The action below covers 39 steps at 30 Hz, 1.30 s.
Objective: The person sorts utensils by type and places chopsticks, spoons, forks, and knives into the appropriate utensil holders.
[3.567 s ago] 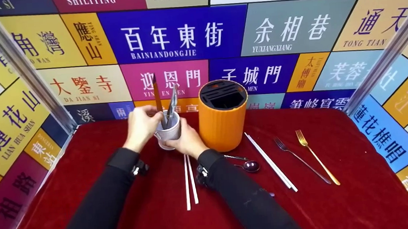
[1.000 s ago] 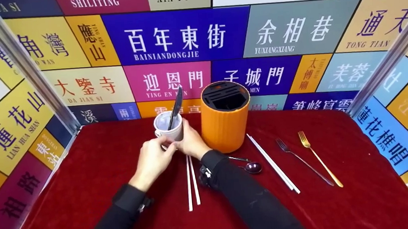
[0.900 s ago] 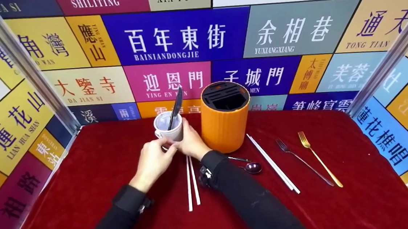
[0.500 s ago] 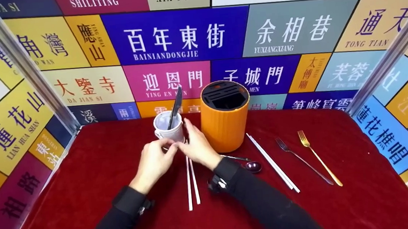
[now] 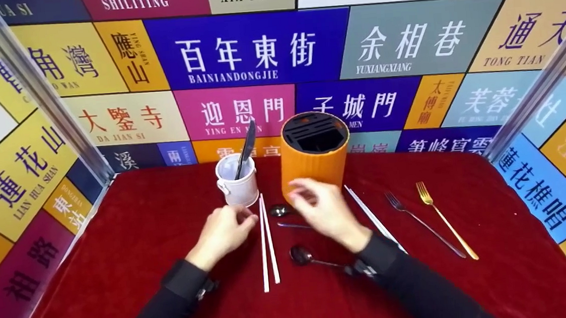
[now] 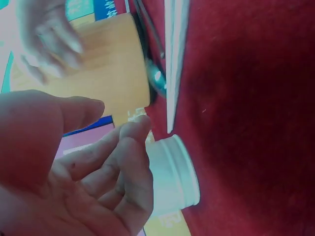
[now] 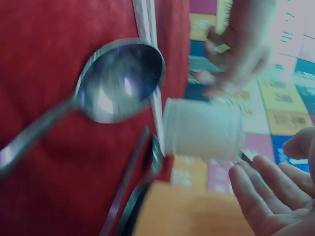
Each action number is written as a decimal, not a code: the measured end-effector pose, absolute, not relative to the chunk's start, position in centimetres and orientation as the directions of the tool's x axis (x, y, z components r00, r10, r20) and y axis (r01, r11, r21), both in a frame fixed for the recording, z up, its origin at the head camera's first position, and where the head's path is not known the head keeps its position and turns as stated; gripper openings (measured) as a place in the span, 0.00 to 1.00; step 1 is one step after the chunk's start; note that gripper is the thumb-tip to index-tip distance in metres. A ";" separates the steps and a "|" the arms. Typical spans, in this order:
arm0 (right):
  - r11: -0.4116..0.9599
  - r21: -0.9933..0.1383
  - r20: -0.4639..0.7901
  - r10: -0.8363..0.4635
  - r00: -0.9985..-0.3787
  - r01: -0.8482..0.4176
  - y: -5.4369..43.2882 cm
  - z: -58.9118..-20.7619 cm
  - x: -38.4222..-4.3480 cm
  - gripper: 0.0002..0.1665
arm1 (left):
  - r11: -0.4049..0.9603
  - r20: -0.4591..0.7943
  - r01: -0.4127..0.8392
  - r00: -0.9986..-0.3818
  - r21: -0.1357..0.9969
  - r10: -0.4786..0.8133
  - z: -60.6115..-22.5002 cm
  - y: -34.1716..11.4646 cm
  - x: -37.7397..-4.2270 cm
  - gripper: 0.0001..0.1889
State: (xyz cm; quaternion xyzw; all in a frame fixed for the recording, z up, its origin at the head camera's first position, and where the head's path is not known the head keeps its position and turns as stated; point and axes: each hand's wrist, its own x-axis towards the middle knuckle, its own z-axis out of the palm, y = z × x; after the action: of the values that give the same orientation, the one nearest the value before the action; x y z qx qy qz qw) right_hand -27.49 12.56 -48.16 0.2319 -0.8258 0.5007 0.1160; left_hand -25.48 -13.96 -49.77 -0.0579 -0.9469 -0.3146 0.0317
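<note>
White cup point(image 5: 241, 188) holds a tilted knife point(image 5: 247, 145); we record left hand point(image 5: 224, 230) near it, right hand point(image 5: 328, 210) before the orange holder point(image 5: 314, 165), both loose and free.

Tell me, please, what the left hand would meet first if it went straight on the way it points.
Probably the white chopsticks, beyond the left hand; its height is unclear, so it might pass above them toward the orange holder.
</note>
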 end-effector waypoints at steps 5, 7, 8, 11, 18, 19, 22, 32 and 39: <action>0.367 -0.785 0.513 -0.065 -0.856 -0.499 16.1 -46.4 -27.9 0.10 | 0.815 0.075 0.126 -0.992 0.565 0.101 -50.5 -13.5 -25.5 0.08; 0.357 -0.802 0.521 0.022 -0.853 -0.480 17.3 -46.0 -28.4 0.14 | 0.821 0.063 0.122 -0.993 0.557 0.104 -50.8 -13.4 -25.5 0.08; 0.353 -0.813 0.515 0.061 -0.855 -0.464 17.8 -45.9 -28.7 0.17 | 0.825 0.056 0.119 -0.993 0.552 0.106 -50.9 -13.4 -25.6 0.08; 0.339 -0.844 0.479 0.126 -0.869 -0.416 19.0 -46.0 -29.6 0.33 | 0.838 0.039 0.111 -0.994 0.535 0.106 -51.4 -13.3 -25.7 0.10; 0.365 -0.885 0.319 0.023 -0.948 -0.289 20.4 -47.6 -32.1 0.72 | 0.843 0.021 0.102 -0.994 0.528 0.107 -52.2 -13.1 -25.8 0.11; 0.369 -0.890 0.290 0.005 -0.957 -0.268 20.4 -47.9 -32.4 0.76 | 0.843 0.021 0.103 -0.994 0.528 0.108 -52.2 -13.1 -25.9 0.11; 0.366 -0.902 0.230 -0.044 -0.972 -0.230 20.4 -48.8 -33.2 0.83 | 0.845 0.025 0.110 -0.993 0.523 0.114 -52.4 -12.9 -26.0 0.10; 0.279 -0.907 0.287 -0.136 -0.948 -0.315 19.6 -50.4 -34.3 0.83 | 0.854 0.016 0.131 -0.990 0.504 0.143 -52.6 -12.5 -25.9 0.11; 0.310 -0.900 0.279 -0.131 -0.951 -0.307 19.7 -50.5 -34.2 0.83 | 0.854 0.000 0.141 -0.987 0.500 0.163 -52.5 -12.3 -26.0 0.14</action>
State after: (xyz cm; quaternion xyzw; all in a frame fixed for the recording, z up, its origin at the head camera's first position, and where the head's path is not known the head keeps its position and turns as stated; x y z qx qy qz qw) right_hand -34.20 19.69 -50.48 0.1359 -0.8056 0.5715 0.0770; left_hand -26.01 -12.32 -52.48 -0.0789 -0.9627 -0.2580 -0.0209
